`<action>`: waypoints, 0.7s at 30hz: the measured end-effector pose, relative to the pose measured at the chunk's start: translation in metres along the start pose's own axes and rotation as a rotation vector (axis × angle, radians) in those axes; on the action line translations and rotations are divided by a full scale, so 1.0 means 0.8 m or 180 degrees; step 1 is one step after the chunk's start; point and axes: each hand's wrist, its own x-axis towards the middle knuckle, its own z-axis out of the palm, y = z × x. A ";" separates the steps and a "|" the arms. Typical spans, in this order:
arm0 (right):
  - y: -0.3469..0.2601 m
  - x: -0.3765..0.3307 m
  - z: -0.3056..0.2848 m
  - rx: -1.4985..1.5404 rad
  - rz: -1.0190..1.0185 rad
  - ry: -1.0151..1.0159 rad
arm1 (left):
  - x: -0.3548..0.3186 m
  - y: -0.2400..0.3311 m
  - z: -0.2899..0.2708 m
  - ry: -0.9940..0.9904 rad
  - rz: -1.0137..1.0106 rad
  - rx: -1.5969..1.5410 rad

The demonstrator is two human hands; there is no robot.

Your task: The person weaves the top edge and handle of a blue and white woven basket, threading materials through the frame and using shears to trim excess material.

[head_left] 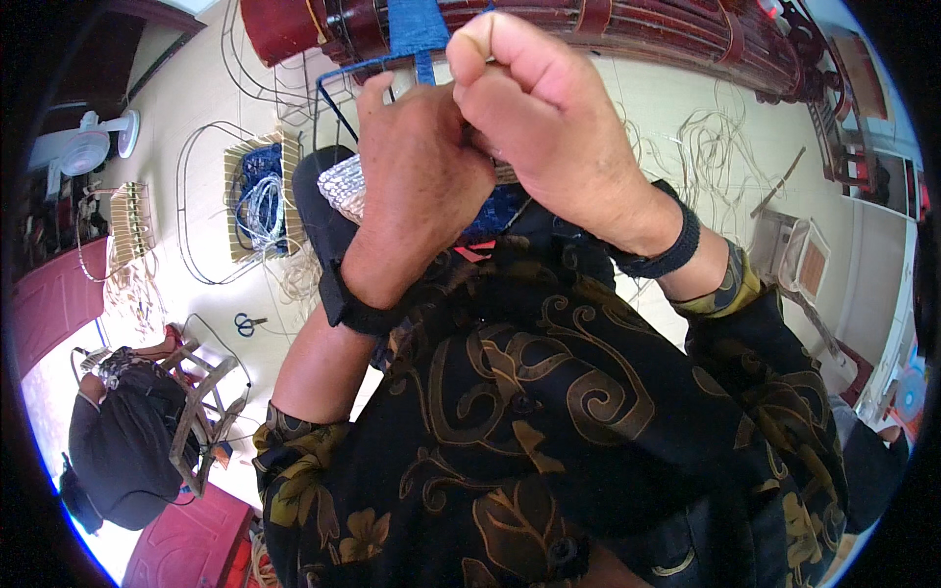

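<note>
In front of my chest is a wire-framed woven piece; its white-and-grey weave (342, 184) shows left of my left wrist. A dark blue woven part (498, 218) lies just below my hands, and blue-wrapped frame wire (338, 76) juts out beyond them. My left hand (421, 167) is curled over this piece, one finger crooked up and the other fingertips mostly hidden. Against it, my right hand (549, 122) is closed in a raised fist; whatever it grips is hidden. A blue woven band (417, 29) runs away at the top.
A dark red bamboo-like bench (647, 29) crosses the far side. Loose pale strands (720, 147) lie on the floor at right. At left are a wire-framed basket (263, 196) with blue and white strands, scissors (250, 324), a fan (93, 142), and a person in black (127, 441) beside a wooden stool (204, 412).
</note>
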 end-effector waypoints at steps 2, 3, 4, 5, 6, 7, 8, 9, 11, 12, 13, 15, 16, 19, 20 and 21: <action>0.003 0.001 0.000 0.0027 0.0033 0.0015 | 0.003 -0.004 0.000 0.0015 0.0032 -0.0023; 0.006 0.003 -0.001 0.0297 -0.0061 0.0001 | 0.004 -0.007 -0.001 -0.0047 -0.0021 -0.0091; 0.007 0.006 -0.004 0.0564 -0.0156 -0.0015 | 0.007 -0.010 -0.003 -0.0113 -0.0071 -0.0163; 0.006 0.009 -0.004 0.0741 -0.0249 -0.0104 | 0.006 -0.015 -0.006 -0.0216 -0.0093 -0.0407; 0.000 0.011 -0.011 0.0683 -0.0244 -0.0177 | 0.006 -0.016 -0.006 -0.0225 -0.0080 -0.0383; -0.003 0.011 -0.004 0.1117 -0.0283 -0.0212 | 0.008 -0.018 -0.004 -0.0085 -0.0019 -0.0566; -0.010 0.012 -0.009 0.0924 -0.0340 -0.0291 | 0.009 -0.018 -0.002 0.0042 0.0038 -0.0767; -0.015 0.017 -0.016 0.0532 -0.0410 -0.0320 | 0.010 -0.021 -0.003 0.0033 0.0202 -0.0624; -0.016 0.024 -0.032 -0.0132 -0.0551 -0.0154 | 0.009 -0.024 -0.009 0.0045 -0.0029 -0.0765; -0.015 0.018 -0.039 -0.0175 -0.0631 0.0073 | 0.009 -0.025 -0.012 0.0071 -0.0256 -0.0931; -0.015 0.014 -0.046 -0.0224 -0.0724 0.0297 | 0.010 -0.027 -0.015 0.0072 -0.0239 -0.0930; 0.022 0.017 -0.073 -0.1115 -0.1131 0.0428 | 0.011 -0.025 -0.022 -0.0083 -0.0722 -0.1450; 0.049 0.021 -0.082 -0.1947 -0.1439 0.0299 | 0.013 -0.024 -0.023 -0.0158 -0.0973 -0.1704; 0.049 0.005 -0.065 -0.2175 -0.0926 -0.0701 | 0.011 -0.025 -0.028 -0.0169 -0.0946 -0.1551; 0.054 0.002 -0.060 -0.2114 -0.0830 -0.0816 | 0.012 -0.024 -0.029 -0.0204 -0.0896 -0.1466; 0.055 -0.001 -0.056 -0.2082 -0.0604 -0.0785 | 0.011 -0.026 -0.030 -0.0213 -0.0898 -0.1467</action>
